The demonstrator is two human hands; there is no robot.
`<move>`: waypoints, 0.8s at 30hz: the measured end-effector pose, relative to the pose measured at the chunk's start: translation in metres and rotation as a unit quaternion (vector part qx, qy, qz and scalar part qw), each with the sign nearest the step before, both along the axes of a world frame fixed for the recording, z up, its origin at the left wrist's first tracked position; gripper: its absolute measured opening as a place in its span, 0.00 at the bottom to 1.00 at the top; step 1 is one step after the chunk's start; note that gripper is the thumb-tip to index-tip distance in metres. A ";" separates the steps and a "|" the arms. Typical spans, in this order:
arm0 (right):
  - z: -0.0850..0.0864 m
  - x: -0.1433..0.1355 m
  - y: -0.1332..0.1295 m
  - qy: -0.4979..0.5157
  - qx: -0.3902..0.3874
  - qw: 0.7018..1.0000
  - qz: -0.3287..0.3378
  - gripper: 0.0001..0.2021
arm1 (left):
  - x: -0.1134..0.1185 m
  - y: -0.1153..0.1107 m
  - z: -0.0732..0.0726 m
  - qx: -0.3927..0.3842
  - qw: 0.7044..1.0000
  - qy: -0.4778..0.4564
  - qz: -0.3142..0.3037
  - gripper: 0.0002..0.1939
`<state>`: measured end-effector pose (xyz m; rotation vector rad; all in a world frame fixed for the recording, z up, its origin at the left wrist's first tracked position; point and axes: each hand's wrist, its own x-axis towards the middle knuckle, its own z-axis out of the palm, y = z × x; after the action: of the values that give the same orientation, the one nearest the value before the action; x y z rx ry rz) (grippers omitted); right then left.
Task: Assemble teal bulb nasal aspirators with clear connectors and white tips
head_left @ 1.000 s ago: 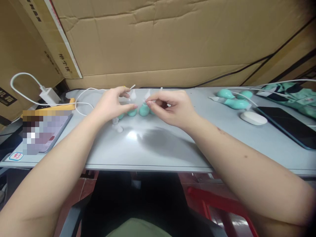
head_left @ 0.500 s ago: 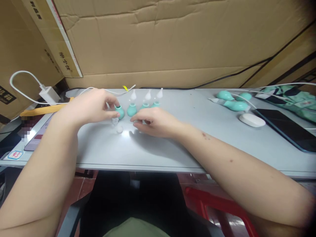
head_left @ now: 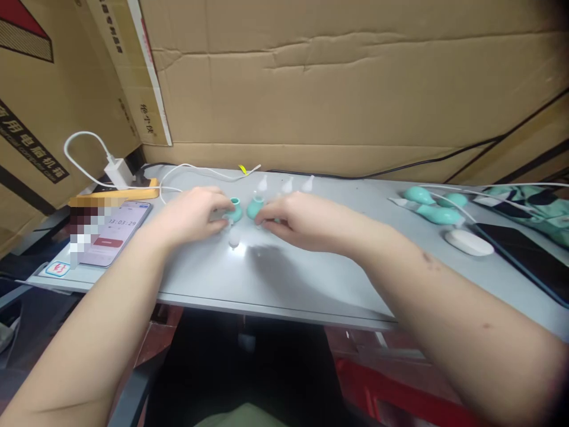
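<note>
My left hand (head_left: 200, 216) is beside an open-necked teal rubber bulb (head_left: 235, 210), thumb and fingers apart. By its thumb tip is a small clear piece (head_left: 230, 222), and a round whitish cap (head_left: 233, 239) lies just in front. My right hand (head_left: 297, 216) is curled low over the table, its fingertips close together by a second teal bulb (head_left: 255, 208); a small pale bit shows there, too little to name. Behind that hand stand several white pointed nozzle tips (head_left: 288, 185), their lower parts mostly hidden by it.
On the left are a phone with a timer (head_left: 116, 231), a yellow-orange strip (head_left: 120, 194) and a white charger (head_left: 119, 172). On the right lie more teal bulbs (head_left: 438, 214), a white oval case (head_left: 469, 242) and a dark phone (head_left: 527, 258). Cardboard (head_left: 311, 107) stands behind.
The view has swung left and tilted, so things on the table sit further right. My right fingertips have come closer together beside the second bulb. My left hand stays by the open-necked bulb.
</note>
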<state>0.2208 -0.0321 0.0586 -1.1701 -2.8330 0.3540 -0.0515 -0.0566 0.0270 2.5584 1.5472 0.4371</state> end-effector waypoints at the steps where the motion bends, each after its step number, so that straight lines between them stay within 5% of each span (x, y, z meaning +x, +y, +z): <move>1: 0.006 -0.005 -0.001 -0.020 -0.015 0.999 -0.024 0.16 | -0.001 0.001 0.000 -0.007 1.000 -0.001 0.000 0.18; 4: 0.008 -0.016 0.001 -0.032 -0.016 0.998 -0.044 0.15 | -0.001 0.002 -0.002 -0.031 0.999 -0.003 -0.008 0.16; 9: -0.027 -0.019 0.013 0.032 0.027 0.998 -0.043 0.12 | 0.000 0.006 -0.006 -0.050 0.998 -0.020 -0.026 0.12; 18: -0.068 -0.018 0.009 0.249 0.040 0.959 0.128 0.12 | -0.001 0.005 -0.007 -0.057 0.997 -0.042 -0.027 0.05; 24: -0.075 -0.022 0.010 0.240 0.029 0.962 0.128 0.08 | -0.005 0.006 -0.006 -0.047 0.997 -0.062 -0.010 0.06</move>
<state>0.1984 -0.0225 -0.0167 -0.5973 -2.5353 0.4860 -0.0569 -0.0505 0.0212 2.4236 1.4630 0.4988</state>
